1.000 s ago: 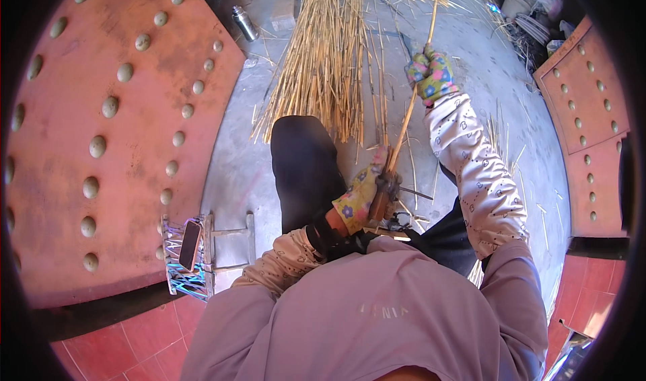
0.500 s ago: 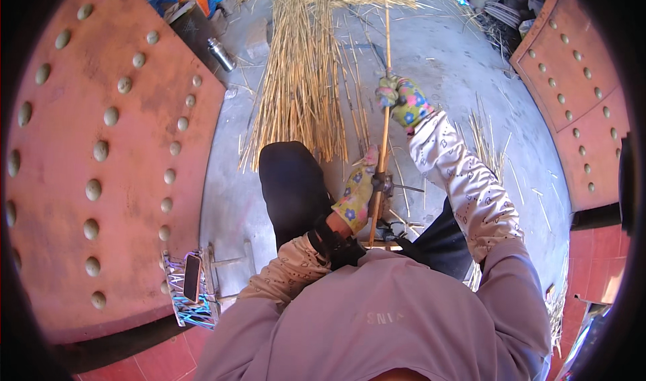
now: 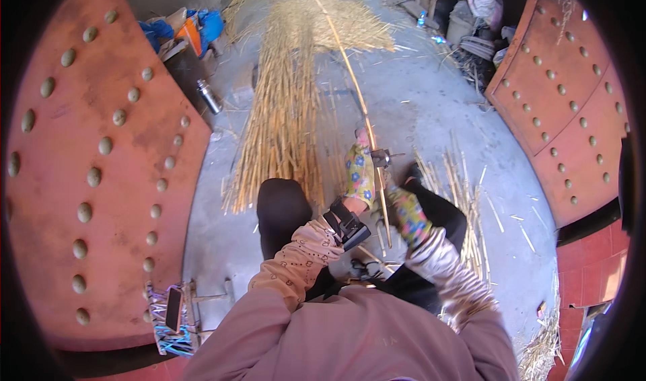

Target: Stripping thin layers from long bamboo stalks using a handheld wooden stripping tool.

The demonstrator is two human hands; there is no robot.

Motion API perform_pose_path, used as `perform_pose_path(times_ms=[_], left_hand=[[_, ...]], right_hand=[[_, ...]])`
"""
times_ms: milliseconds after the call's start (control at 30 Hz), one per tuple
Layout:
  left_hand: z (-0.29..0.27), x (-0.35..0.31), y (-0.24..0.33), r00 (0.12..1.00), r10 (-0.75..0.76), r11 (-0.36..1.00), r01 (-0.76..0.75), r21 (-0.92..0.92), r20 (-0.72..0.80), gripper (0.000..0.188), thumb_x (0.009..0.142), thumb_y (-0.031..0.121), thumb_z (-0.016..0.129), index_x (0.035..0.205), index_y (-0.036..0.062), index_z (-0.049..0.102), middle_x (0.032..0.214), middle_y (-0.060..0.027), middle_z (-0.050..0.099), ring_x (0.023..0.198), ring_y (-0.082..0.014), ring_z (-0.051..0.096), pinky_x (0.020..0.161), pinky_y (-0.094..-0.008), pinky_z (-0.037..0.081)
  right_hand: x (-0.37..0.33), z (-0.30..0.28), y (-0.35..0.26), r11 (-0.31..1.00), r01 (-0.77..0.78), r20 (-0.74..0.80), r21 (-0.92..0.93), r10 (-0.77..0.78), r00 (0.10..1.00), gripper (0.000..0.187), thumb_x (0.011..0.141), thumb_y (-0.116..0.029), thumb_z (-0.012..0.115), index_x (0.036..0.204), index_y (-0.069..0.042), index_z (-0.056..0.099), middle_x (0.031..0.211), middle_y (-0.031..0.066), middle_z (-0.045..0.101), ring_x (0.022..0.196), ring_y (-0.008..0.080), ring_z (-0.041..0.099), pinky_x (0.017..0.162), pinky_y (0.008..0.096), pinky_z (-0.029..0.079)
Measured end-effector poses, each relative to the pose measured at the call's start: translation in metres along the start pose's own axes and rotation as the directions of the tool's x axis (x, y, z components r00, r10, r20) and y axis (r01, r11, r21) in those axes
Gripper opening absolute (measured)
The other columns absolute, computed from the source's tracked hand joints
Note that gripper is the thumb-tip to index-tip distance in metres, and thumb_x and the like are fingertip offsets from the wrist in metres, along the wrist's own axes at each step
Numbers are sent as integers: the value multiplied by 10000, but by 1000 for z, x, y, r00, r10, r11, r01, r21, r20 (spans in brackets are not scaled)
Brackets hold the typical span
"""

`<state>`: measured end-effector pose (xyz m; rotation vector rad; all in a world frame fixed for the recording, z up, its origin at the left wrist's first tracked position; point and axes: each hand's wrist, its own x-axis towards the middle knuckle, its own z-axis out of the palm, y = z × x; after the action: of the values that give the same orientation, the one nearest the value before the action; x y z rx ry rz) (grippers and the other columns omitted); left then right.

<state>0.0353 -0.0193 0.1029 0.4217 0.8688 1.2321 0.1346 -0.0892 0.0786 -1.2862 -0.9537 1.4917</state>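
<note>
A long thin yellow reed stalk (image 3: pixel 350 65) runs from my lap far out across the concrete floor. My left hand (image 3: pixel 361 171), in a flowered glove with a black strap device on the wrist, is closed around a small metal tool (image 3: pixel 381 158) held against the stalk. Just below it, my right hand (image 3: pixel 406 213), also in a patterned glove, grips the stalk's near part. Both hands sit between my black-trousered knees (image 3: pixel 282 209). The stalk's near end is hidden behind my hands.
A thick bundle of reeds (image 3: pixel 282 119) lies on the floor ahead. Cut stalk pieces (image 3: pixel 471 199) are scattered at right. Red studded door leaves (image 3: pixel 101 152) flank both sides. A metal flask (image 3: pixel 210 96) stands at left, and a phone (image 3: pixel 173 308) rests on a small stool.
My right hand has come down from far out along the stalk to just below my left hand. The view has tilted up, showing more of the floor and the stalk's length.
</note>
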Motion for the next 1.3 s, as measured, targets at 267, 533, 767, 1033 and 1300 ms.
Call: perform_pose_path(times_ms=[267, 533, 767, 1033, 1300], left_hand=[[34, 33, 2, 982, 83, 983, -108, -149, -170, 340, 760, 451, 498, 698, 118, 517, 480, -11, 447, 348, -142, 418, 335, -287, 356], [17, 47, -29, 983, 34, 983, -65, -173, -178, 263, 793, 393, 463, 771, 137, 523, 575, 2, 454, 450, -123, 425, 457, -280, 380], [42, 7, -90, 990, -132, 972, 139, -192, 50, 211, 821, 342, 433, 836, 154, 528, 659, 13, 460, 539, -107, 430, 563, -274, 401], [3, 99, -61, 966, 110, 994, -113, -3, 233, 203, 832, 329, 417, 870, 163, 528, 704, 17, 466, 587, -101, 439, 612, -271, 415], [72, 18, -102, 968, 16, 904, -122, 411, 251, 229, 822, 359, 420, 865, 159, 523, 699, 11, 471, 580, -108, 450, 588, -271, 419]], right_hand=[[-102, -78, 17, 974, 74, 242, 216, -127, 962, 236, 799, -268, 526, 828, -35, 502, 593, 0, 467, 363, 25, 347, 302, 165, 236], [-182, -199, 71, 946, -192, 180, -262, 243, 953, 324, 736, -215, 567, 914, 54, 530, 803, 124, 558, 599, 103, 512, 453, 206, 392], [-21, -109, 28, 958, -179, -236, 222, 231, 944, 260, 751, -92, 523, 998, -11, 526, 689, 37, 557, 533, 101, 534, 441, 215, 436], [-136, -179, 97, 970, 241, 195, 13, -239, 951, 217, 756, -177, 523, 929, -54, 574, 692, 9, 582, 506, 59, 475, 411, 204, 380], [-196, -199, 120, 982, 180, -74, 56, -175, 982, 262, 772, -297, 517, 910, -80, 565, 653, -5, 577, 506, 63, 495, 395, 222, 375]])
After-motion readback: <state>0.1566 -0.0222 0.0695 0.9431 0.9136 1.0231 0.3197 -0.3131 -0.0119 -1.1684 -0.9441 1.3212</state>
